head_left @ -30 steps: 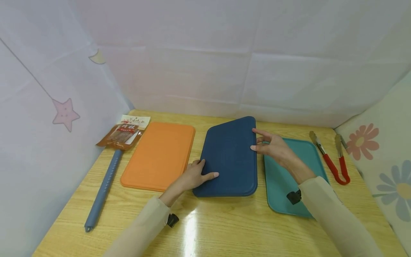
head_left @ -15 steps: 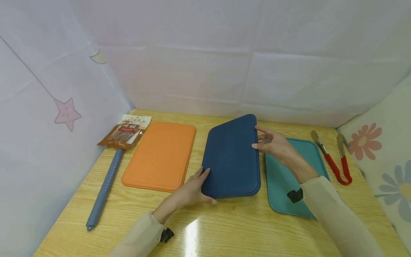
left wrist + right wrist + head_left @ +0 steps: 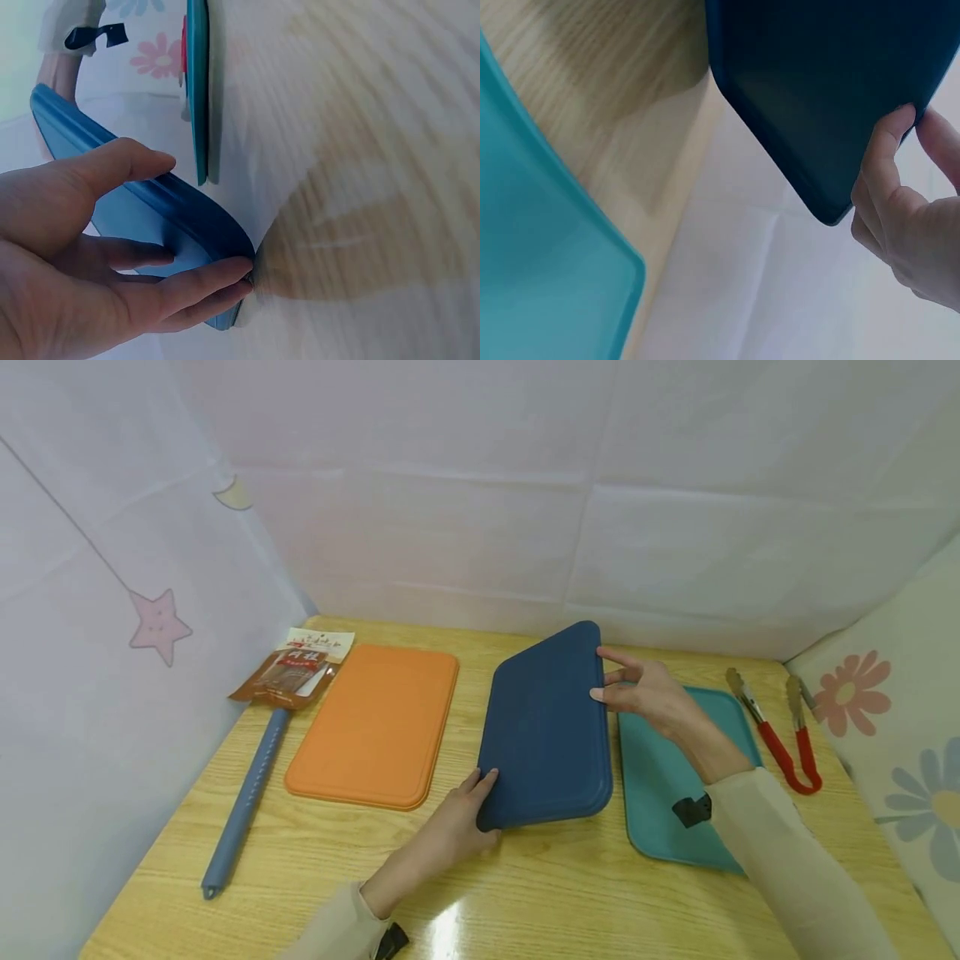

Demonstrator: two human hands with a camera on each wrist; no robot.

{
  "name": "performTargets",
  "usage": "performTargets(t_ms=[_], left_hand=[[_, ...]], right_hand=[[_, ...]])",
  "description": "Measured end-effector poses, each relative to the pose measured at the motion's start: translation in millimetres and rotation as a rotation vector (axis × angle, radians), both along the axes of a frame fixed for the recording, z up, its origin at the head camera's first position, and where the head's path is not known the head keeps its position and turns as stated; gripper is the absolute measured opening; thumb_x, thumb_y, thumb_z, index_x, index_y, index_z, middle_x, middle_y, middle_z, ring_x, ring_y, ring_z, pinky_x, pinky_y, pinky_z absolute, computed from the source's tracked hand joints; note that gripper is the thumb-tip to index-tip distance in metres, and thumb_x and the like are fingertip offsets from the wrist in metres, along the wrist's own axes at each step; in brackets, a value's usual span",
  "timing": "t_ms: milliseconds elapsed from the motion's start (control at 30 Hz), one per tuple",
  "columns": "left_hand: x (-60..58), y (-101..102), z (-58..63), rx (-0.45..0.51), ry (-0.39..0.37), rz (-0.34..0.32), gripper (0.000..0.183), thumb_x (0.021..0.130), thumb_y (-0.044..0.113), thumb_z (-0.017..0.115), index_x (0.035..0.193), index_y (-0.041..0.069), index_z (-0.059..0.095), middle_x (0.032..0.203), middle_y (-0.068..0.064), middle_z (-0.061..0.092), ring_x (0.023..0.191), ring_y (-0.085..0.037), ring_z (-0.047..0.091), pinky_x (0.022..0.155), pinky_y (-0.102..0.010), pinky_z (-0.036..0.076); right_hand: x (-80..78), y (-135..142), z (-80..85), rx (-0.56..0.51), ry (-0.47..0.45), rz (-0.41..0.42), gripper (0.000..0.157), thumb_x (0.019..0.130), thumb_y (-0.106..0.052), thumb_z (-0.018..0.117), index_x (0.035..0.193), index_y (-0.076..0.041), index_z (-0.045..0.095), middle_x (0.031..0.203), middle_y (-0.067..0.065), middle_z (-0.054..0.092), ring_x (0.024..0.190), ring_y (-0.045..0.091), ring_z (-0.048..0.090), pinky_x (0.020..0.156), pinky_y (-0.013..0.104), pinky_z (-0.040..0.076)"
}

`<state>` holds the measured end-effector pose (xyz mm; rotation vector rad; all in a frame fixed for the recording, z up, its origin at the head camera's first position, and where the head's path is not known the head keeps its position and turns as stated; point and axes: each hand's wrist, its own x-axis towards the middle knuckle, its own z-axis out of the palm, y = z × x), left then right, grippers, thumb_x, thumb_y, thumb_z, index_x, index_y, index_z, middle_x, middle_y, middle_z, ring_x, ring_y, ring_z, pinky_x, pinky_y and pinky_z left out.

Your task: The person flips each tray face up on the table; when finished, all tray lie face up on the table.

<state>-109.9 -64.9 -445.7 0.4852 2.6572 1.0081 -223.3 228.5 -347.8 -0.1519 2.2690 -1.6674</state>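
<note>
A dark blue tray (image 3: 547,727) is held tilted over the middle of the table, its right side raised and its smooth underside facing the head camera. My right hand (image 3: 651,693) pinches the raised right edge, thumb on one face and fingers on the other, as the right wrist view shows. At the near left corner, my left hand (image 3: 450,828) grips the tray between thumb and fingers. In the left wrist view that corner sits close over the wood, fingertips (image 3: 238,267) right at the rim. The recessed face (image 3: 817,97) shows in the right wrist view.
An orange tray (image 3: 375,727) lies to the left, and a teal tray (image 3: 675,810) to the right, partly under my right forearm. Red-handled tongs (image 3: 787,752) lie at far right. A brown food packet (image 3: 288,672) overlaps a blue-grey stick (image 3: 247,810) at far left.
The tray's right side has tilted up further and the tray has shifted slightly right. My left hand has slid from its left edge down to the near corner; the right hand keeps its pinch.
</note>
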Motion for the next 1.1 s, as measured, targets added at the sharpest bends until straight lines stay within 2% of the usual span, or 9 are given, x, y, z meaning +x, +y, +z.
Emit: performTargets(t_ms=[233,333,467,700,933,1000,1100], left_hand=[[7.2,6.9,-3.3,0.034,0.050,0.024,0.079,0.081,0.006,0.072,0.149,-0.001,0.032,0.148,-0.032,0.030,0.128,-0.051,0.039,0.096,-0.054,0.044],[9.6,8.8,-4.2,0.050,0.070,0.026,0.079,0.080,0.003,0.070,0.149,-0.002,0.031,0.147,-0.033,0.031,0.126,-0.051,0.041,0.094,-0.054,0.045],[11.2,11.1,-5.1,0.075,0.091,0.033,0.079,0.079,0.004,0.068,0.149,-0.001,0.032,0.145,-0.032,0.034,0.124,-0.051,0.043,0.094,-0.055,0.045],[11.3,17.1,-1.4,0.093,0.080,0.077,0.076,0.084,0.021,0.073,0.148,0.002,0.036,0.144,-0.029,0.038,0.126,-0.049,0.044,0.098,-0.056,0.042],[13.3,20.5,7.6,0.150,0.103,0.068,0.071,0.084,0.014,0.072,0.145,-0.002,0.039,0.141,-0.024,0.046,0.125,-0.037,0.049,0.099,-0.046,0.045],[14.3,21.3,10.7,0.160,0.106,0.067,0.070,0.083,0.011,0.072,0.144,-0.003,0.040,0.139,-0.024,0.048,0.120,-0.033,0.055,0.091,-0.039,0.050],[15.0,22.7,16.5,0.169,0.094,0.070,0.070,0.082,0.009,0.072,0.144,-0.003,0.041,0.137,-0.024,0.050,0.088,-0.022,0.065,0.067,-0.027,0.053]], right_hand=[[-2.9,-0.7,7.8,-0.060,-0.005,-0.010,0.079,0.088,-0.012,0.072,0.153,-0.021,0.029,0.104,0.013,0.056,0.088,0.018,0.064,0.084,0.037,0.055],[-3.9,-2.1,10.4,-0.092,-0.021,-0.012,0.080,0.087,-0.012,0.073,0.153,-0.022,0.029,0.097,0.009,0.058,0.087,0.018,0.063,0.085,0.037,0.054],[-5.1,-6.2,15.0,-0.116,-0.021,-0.002,0.081,0.087,-0.012,0.073,0.154,-0.023,0.028,0.096,0.009,0.058,0.087,0.018,0.063,0.086,0.036,0.054],[-3.1,-13.1,26.0,-0.160,-0.033,-0.004,0.083,0.087,-0.009,0.072,0.154,-0.022,0.026,0.088,0.006,0.059,0.082,0.015,0.062,0.083,0.033,0.055],[-2.4,-17.7,32.5,-0.227,-0.045,0.000,0.079,0.090,-0.007,0.068,0.155,-0.020,0.025,0.087,0.006,0.059,0.078,0.016,0.062,0.083,0.034,0.055],[-2.3,-19.6,34.2,-0.236,-0.050,-0.007,0.077,0.090,-0.006,0.067,0.154,-0.019,0.026,0.088,0.007,0.059,0.077,0.017,0.062,0.084,0.035,0.055],[-2.7,-22.6,36.2,-0.251,-0.057,-0.024,0.076,0.090,-0.006,0.068,0.153,-0.020,0.029,0.090,0.008,0.059,0.078,0.018,0.062,0.084,0.035,0.055]])
